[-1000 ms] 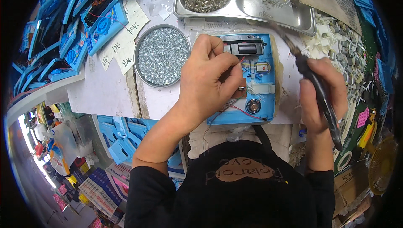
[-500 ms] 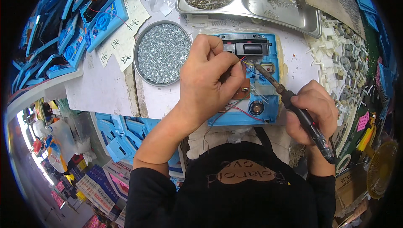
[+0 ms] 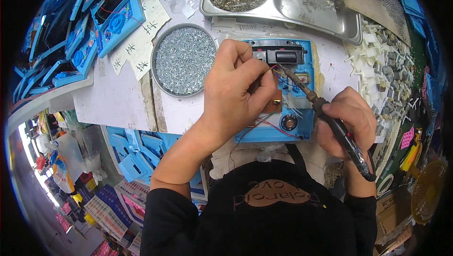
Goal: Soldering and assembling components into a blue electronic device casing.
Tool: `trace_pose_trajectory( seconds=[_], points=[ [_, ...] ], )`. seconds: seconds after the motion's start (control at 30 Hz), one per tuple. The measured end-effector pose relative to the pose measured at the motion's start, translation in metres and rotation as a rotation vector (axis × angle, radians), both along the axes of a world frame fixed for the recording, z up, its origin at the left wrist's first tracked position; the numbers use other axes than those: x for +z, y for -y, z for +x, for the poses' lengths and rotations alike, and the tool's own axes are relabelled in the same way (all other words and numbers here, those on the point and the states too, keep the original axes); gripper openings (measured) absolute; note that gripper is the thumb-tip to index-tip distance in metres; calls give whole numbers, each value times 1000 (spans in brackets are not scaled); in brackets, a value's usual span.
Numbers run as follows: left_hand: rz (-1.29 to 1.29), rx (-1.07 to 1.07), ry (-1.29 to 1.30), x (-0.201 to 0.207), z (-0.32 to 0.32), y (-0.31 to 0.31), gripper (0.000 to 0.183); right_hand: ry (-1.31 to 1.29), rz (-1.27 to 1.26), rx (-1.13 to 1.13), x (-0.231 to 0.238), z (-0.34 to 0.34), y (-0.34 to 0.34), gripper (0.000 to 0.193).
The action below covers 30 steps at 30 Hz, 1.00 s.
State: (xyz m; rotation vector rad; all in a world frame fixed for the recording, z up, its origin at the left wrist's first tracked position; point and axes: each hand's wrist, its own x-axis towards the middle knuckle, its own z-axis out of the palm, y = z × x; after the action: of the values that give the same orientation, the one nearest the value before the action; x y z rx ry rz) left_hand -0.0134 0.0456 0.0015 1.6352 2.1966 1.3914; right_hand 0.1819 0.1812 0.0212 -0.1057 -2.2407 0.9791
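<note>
A blue plastic housing (image 3: 269, 136) lies open-side up on the table before me. Inside are a black slotted unit (image 3: 285, 57), a brown circuit board (image 3: 274, 103), a small round speaker (image 3: 289, 122) and loose thin wires (image 3: 293, 106). My left hand (image 3: 232, 86) is over the housing's left part, thumb and forefinger pinched on a thin coloured wire; its other fingers hide much of that side. My right hand (image 3: 350, 123) grips a soldering iron (image 3: 336, 123) by its black handle. The iron's tip is close to the left fingertips, among the coloured wires.
A round tin of small screws (image 3: 184, 60) stands left of the housing. Behind is a steel tray (image 3: 283, 17) holding springs. White plastic parts (image 3: 377, 69) are heaped at the right. Blue housings (image 3: 115, 25) pile up at the far left, and more (image 3: 137, 154) sit below the table edge.
The soldering iron and my right hand have shifted slightly up and left, bringing the tip nearer the left fingertips. The left hand keeps its pinch almost in place.
</note>
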Motion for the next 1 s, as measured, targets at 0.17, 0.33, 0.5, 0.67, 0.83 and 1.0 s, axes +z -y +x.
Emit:
trace_pose_trajectory(
  seconds=[0.17,0.33,0.5,0.67,0.83,1.0],
  points=[
    [-4,-2,1,0,0,0,9,9,3,-15,1,0,1,32],
    [-13,-4,19,2,1,0,9,14,6,-21,1,0,1,32],
    [-19,-5,8,2,0,0,9,14,0,-19,4,0,2,31],
    [-26,-3,5,2,1,-1,10,16,10,-18,3,0,1,31],
    [-25,-7,3,2,0,-1,10,4,15,-3,1,0,0,31],
    [-37,-2,16,3,1,-1,10,3,7,4,2,1,0,32]
  ],
)
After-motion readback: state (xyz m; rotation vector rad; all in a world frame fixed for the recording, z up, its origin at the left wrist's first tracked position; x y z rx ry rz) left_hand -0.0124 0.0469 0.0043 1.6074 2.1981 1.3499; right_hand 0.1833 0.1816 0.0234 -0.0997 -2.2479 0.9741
